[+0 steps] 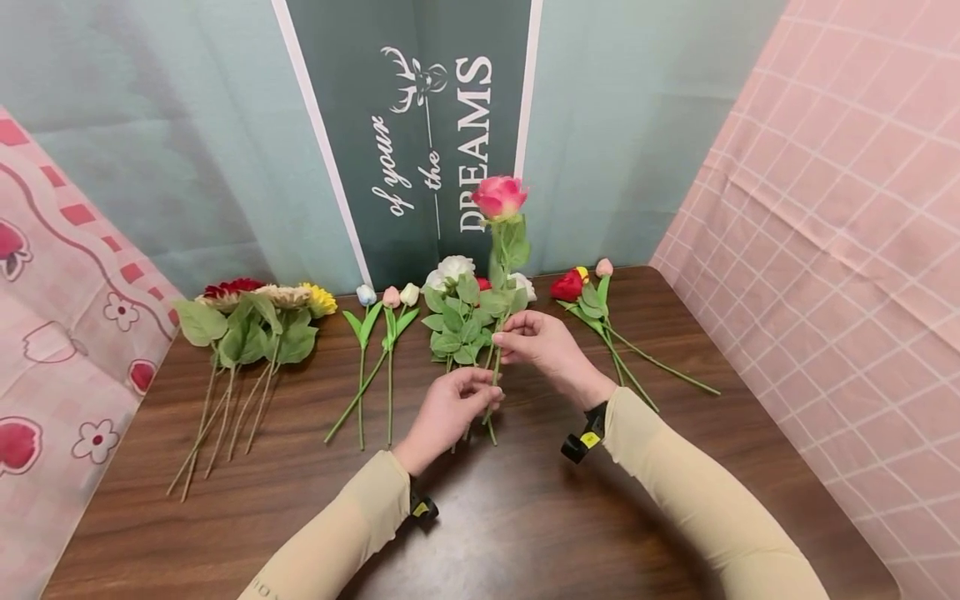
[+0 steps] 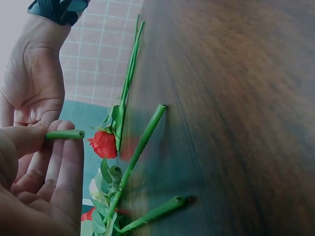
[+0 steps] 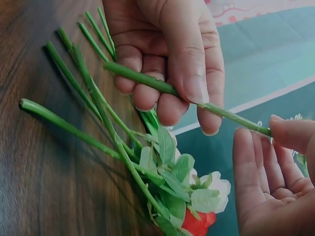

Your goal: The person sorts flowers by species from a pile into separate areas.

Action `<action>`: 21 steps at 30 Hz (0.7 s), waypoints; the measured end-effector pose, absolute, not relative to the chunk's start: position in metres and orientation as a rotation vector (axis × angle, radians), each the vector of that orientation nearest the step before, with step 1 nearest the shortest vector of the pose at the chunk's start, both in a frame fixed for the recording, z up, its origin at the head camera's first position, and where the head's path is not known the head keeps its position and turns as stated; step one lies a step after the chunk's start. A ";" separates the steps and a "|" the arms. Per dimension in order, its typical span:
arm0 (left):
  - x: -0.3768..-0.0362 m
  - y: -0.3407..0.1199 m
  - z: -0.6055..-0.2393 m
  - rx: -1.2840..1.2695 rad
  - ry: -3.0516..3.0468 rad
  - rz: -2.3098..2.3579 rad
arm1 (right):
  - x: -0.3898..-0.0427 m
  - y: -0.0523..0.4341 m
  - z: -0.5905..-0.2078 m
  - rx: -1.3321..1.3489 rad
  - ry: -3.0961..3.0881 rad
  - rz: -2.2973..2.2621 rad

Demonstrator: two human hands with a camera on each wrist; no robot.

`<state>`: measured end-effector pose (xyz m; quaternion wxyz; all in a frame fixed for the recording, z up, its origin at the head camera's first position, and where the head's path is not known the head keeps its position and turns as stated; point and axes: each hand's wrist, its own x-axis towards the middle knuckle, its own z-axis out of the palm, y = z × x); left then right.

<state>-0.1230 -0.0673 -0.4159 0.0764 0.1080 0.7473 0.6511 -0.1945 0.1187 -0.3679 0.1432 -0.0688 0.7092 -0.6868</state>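
Observation:
A pink rose [image 1: 500, 197] on a green stem [image 3: 142, 80] stands upright in the head view, raised over the table. My left hand [image 1: 450, 408] pinches the stem near its cut end between thumb and fingers. Higher up, just below the leaves, my right hand [image 1: 546, 346] pinches the same stem. In the right wrist view the left hand's thumb lies along the stem, and the right hand [image 3: 280, 182] grips farther toward the bloom. Behind both hands lies a bunch with white roses [image 1: 452, 272], a red bloom [image 3: 199, 223] and leafy stems.
At the left lie several gerbera-like flowers [image 1: 234, 288] with brown stems. Beside them are tulips [image 1: 366, 294] in blue, pink and white. A red rose [image 1: 567, 285] lies with tulips at the right. Curtains [image 1: 637, 125] rise behind the wooden table [image 1: 525, 533].

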 end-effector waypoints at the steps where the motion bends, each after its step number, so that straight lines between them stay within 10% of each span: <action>1: -0.122 -0.068 -0.416 0.324 2.225 1.961 | -0.194 0.117 -0.368 -0.200 2.030 -1.997; 21: -0.109 -0.078 -0.416 0.476 2.557 1.653 | -0.212 0.120 -0.376 -0.098 2.071 -1.945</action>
